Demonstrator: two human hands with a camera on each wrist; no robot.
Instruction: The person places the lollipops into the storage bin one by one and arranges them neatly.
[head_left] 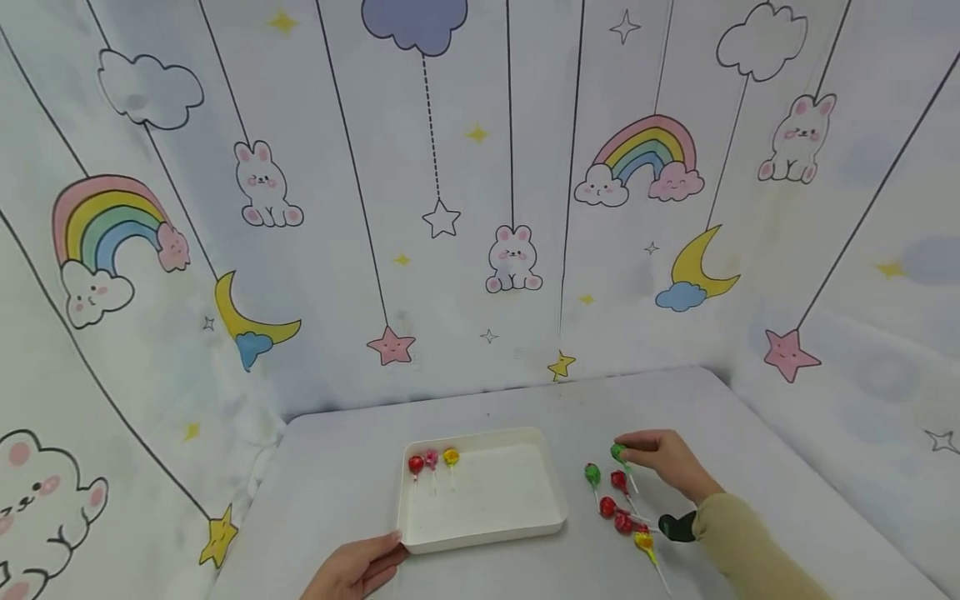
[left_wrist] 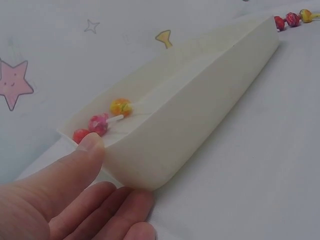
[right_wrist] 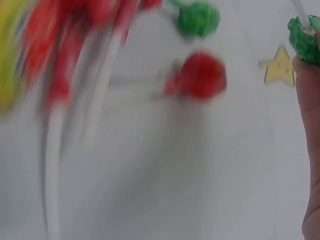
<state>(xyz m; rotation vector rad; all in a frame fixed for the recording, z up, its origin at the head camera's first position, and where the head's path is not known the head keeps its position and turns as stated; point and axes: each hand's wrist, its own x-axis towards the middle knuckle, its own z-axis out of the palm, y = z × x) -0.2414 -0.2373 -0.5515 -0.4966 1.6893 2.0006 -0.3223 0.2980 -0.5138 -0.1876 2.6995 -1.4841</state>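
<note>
White tray (head_left: 495, 500) holds three lollipops (head_left: 431, 457), sticks (left_wrist: 116, 118) apparently white.

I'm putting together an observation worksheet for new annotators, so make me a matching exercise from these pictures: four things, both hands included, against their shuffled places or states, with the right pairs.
Things
1. Left hand
2. Pink lollipop
3. Right hand
4. Loose green lollipop

Places or states
A. Pinches another green lollipop
B. Lies on the table, to the right of the tray
C. Holds the tray at its near left corner
D. Lies in the tray between a red lollipop and a yellow lollipop

Right pairs: 1-C, 2-D, 3-A, 4-B
</note>
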